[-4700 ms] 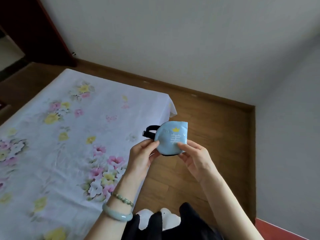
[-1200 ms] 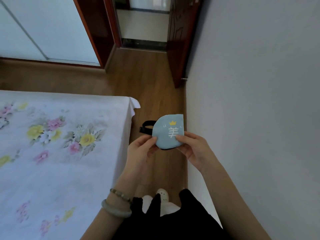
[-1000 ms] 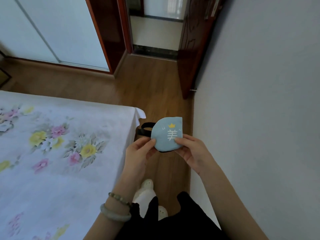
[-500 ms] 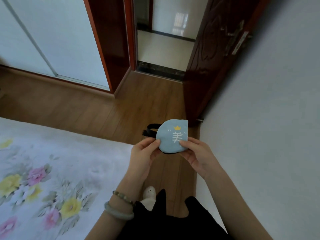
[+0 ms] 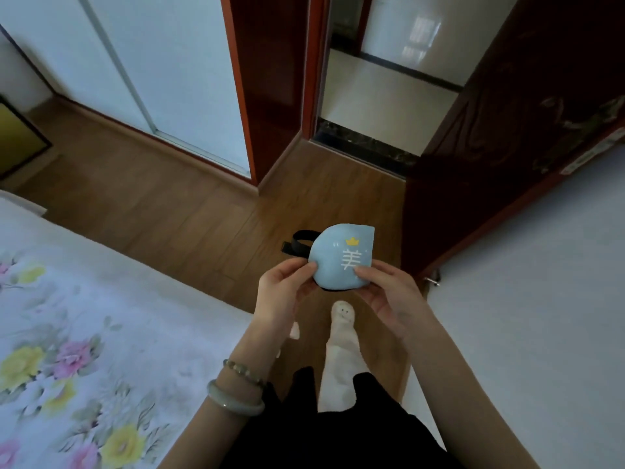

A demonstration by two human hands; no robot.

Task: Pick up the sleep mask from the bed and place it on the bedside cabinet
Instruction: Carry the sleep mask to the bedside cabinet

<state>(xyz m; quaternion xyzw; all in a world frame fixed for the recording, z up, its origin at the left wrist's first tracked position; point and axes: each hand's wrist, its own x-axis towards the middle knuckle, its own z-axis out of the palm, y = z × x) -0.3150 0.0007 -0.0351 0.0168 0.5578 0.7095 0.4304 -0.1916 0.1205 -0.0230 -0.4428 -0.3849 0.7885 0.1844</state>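
Note:
The sleep mask (image 5: 338, 257) is light blue, folded in half, with a white character and a small yellow crown printed on it; its black strap (image 5: 299, 244) loops out to the left. I hold it in the air over the wooden floor, off the bed's right edge. My left hand (image 5: 282, 292) pinches its left edge and my right hand (image 5: 389, 296) pinches its lower right edge. The bed (image 5: 84, 333) with a white floral sheet fills the lower left. No bedside cabinet is in view.
A narrow strip of wooden floor (image 5: 203, 211) runs between the bed and the white wall (image 5: 524, 299) on the right. Ahead stand an open dark wooden door (image 5: 490, 147), a doorway (image 5: 382, 86) and white sliding panels (image 5: 152, 69). My white-socked foot (image 5: 341, 350) is below the mask.
The view has turned from the bed's corner and wall to the doorway and moved closer to it. Both hands have kept the same grip on the mask throughout.

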